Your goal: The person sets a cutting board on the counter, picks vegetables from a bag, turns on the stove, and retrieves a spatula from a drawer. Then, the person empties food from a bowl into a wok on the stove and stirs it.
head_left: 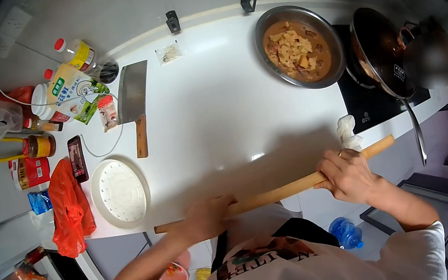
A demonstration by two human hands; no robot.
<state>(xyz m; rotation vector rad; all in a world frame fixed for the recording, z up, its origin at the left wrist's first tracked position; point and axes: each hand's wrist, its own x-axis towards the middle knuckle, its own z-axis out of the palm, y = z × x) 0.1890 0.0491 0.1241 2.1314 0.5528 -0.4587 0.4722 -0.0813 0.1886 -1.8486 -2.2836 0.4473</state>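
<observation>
A long wooden rolling pin [275, 194] lies crosswise in front of my body at the counter's front edge, its right end a little higher. My left hand [209, 217], slightly blurred, is closed round its left part. My right hand [347, 175] grips it nearer the right end, with a ring on one finger. Just beyond the right hand, a crumpled white tissue [348, 133] touches or nearly touches the pin; I cannot tell which. Farther back stands a steel bowl [271, 68] of stew with pale chunks in brown broth.
On the left are a cleaver [133, 93], a white perforated tray [95, 192], a phone [77, 160], a red plastic bag [70, 209] and several bottles and packets. On the right, a wok [372, 48] sits on a black cooktop [359, 110], its handle [418, 135] pointing towards me.
</observation>
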